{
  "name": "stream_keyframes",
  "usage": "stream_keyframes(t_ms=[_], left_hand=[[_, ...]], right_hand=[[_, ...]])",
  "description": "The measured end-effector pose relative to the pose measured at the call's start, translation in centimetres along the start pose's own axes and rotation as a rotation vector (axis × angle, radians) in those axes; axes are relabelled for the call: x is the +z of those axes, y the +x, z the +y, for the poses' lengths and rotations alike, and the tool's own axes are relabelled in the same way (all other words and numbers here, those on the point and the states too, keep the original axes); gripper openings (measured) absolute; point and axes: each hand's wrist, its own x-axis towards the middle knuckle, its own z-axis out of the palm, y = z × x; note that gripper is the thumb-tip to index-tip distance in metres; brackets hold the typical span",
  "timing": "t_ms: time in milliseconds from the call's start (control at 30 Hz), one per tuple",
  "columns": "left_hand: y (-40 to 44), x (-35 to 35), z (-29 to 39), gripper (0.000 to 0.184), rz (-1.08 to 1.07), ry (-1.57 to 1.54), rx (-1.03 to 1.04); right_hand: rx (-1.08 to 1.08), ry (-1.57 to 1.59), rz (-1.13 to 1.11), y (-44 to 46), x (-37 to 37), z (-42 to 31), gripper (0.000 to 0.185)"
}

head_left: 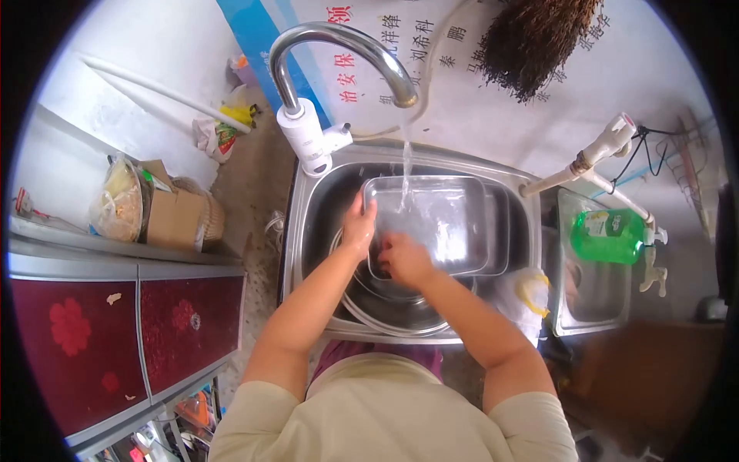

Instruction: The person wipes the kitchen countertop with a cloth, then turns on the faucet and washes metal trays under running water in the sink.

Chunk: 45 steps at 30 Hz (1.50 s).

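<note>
My left hand point(359, 229) grips the left edge of a rectangular metal tray point(450, 223), tilted up inside the steel sink point(295, 250). Over the tray's lower left part, my right hand point(406, 259) is closed, its fingers curled; whatever they hold is hidden. Water runs from the curved chrome faucet point(342, 32) onto the tray. Another metal tray point(499, 231) shows behind it at the right. Beneath my hands lie round metal basins point(396, 317), partly covered by my forearms and the tray.
At the sink's front right corner sits a white plastic bag point(514, 304). Pipes with a tap point(608, 142) run along the wall near a green bottle point(608, 235) on a second sink point(593, 312). A bristly broom point(539, 46) hangs above; a red-doored cabinet point(112, 335) stands left.
</note>
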Motion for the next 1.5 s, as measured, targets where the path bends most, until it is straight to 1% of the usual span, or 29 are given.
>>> stream_keyframes(t_ms=[67, 100, 200, 233, 333, 367, 467, 533, 567, 600, 667, 700, 800, 833, 933, 967, 1000, 1033, 1133, 1167, 1267, 1300, 1333, 1367, 1400, 1433, 1467, 1500], left_hand=[[-0.3, 0.6, 0.6, 0.042, -0.002, -0.031, -0.003], [-0.3, 0.6, 1.2, 0.042, -0.014, -0.033, -0.047], [0.0, 0.8, 1.0, 0.04, -0.016, -0.036, 0.085], [-0.6, 1.1, 1.9, 0.039, 0.006, -0.071, 0.054], [-0.9, 1.9, 0.7, 0.039, 0.058, -0.043, 0.148], [-1.0, 1.8, 0.9, 0.039, 0.049, 0.02, 0.216], [-1.4, 1.5, 1.7, 0.039, 0.037, -0.027, 0.137], [-1.9, 2.0, 1.9, 0.039, 0.087, 0.02, 0.02], [-1.6, 2.2, 0.9, 0.038, 0.123, 0.064, 0.084], [-1.5, 2.3, 0.5, 0.037, 0.131, 0.043, 0.051], [-2.0, 2.5, 0.9, 0.036, 0.15, 0.003, -0.019], [-1.2, 2.2, -0.8, 0.035, 0.177, 0.016, 0.058], [-1.6, 2.1, -0.2, 0.032, 0.2, 0.07, 0.016], [-1.3, 2.0, -0.7, 0.03, 0.222, 0.072, 0.016], [-0.8, 1.6, -2.1, 0.026, 0.267, 0.059, 0.0], [-1.0, 1.7, -1.8, 0.025, 0.261, 0.042, -0.017], [-1.0, 1.7, -1.5, 0.025, 0.258, 0.023, -0.031], [-1.1, 1.7, -1.1, 0.023, 0.268, 0.059, -0.004], [-1.8, 1.0, 0.1, 0.023, 0.24, 0.003, -0.087], [-1.9, 1.2, -0.3, 0.023, 0.282, 0.015, -0.122], [-2.7, 1.6, 1.2, 0.023, 0.293, -0.019, -0.248], [-2.2, 1.0, 0.4, 0.023, 0.29, -0.014, -0.156], [-2.0, 0.5, 0.6, 0.024, 0.26, -0.019, -0.183], [-1.8, -0.1, 0.8, 0.024, 0.232, -0.022, -0.21], [-1.8, -0.3, 1.0, 0.025, 0.203, -0.024, -0.236], [-3.0, 0.5, 2.5, 0.027, 0.233, 0.058, -0.202], [-2.4, 0.6, 1.3, 0.028, 0.254, 0.146, -0.07], [-1.7, 0.3, 0.4, 0.03, 0.257, 0.172, -0.043]], right_hand=[[0.129, -0.188, -0.027, -0.2, -0.8, 0.9, 0.021], [0.193, -0.284, -0.042, -0.3, -1.1, 1.1, 0.022], [0.445, -0.257, -0.03, -1.0, -1.8, 0.9, 0.021], [0.428, -0.258, 0.041, -1.0, -1.0, 1.2, 0.019], [0.366, 0.13, 0.114, 0.0, 1.2, -0.4, 0.018], [0.371, 0.149, 0.177, 0.3, 1.9, -0.9, 0.02], [0.332, -0.026, 0.427, 0.0, 2.9, -0.8, 0.018], [0.339, -0.104, 0.487, -0.3, 2.9, 0.1, 0.019], [0.389, -0.082, 0.447, -0.5, 2.8, 0.5, 0.019], [0.44, -0.061, 0.406, -0.8, 2.8, 0.8, 0.019], [0.48, -0.076, 0.452, -1.2, 3.1, 1.6, 0.02], [0.499, -0.082, 0.476, -1.2, 3.3, 1.9, 0.02], [0.547, -0.132, 0.482, -1.4, 3.2, 2.6, 0.021], [0.539, -0.16, 0.532, -1.4, 3.1, 3.2, 0.022], [0.49, -0.158, 0.533, -1.0, 3.7, 3.2, 0.019], [0.384, -0.075, 0.537, -0.5, 4.3, 2.6, 0.015], [0.337, 0.063, 0.526, -0.3, 5.1, 1.3, 0.011], [0.318, 0.096, 0.53, 0.0, 5.4, 0.4, 0.012], [0.23, 0.104, 0.483, -0.7, 5.3, 0.5, 0.013], [0.197, 0.09, 0.462, -1.1, 5.0, 1.2, 0.014], [0.281, -0.025, 0.591, -2.0, 3.8, 4.3, 0.017], [0.306, -0.103, 0.675, -2.1, 3.5, 5.8, 0.019], [0.327, -0.179, 0.757, -2.1, 3.0, 7.3, 0.021], [0.395, -0.181, 0.821, -1.8, 1.7, 8.3, 0.021], [0.528, -0.027, 0.93, -1.4, 0.6, 8.9, 0.021], [0.545, -0.057, 0.983, -0.3, 1.1, 9.8, 0.021], [0.564, -0.085, 1.033, 0.7, 1.4, 9.9, 0.022], [0.526, -0.043, 1.044, 1.3, 2.2, 9.4, 0.024]])
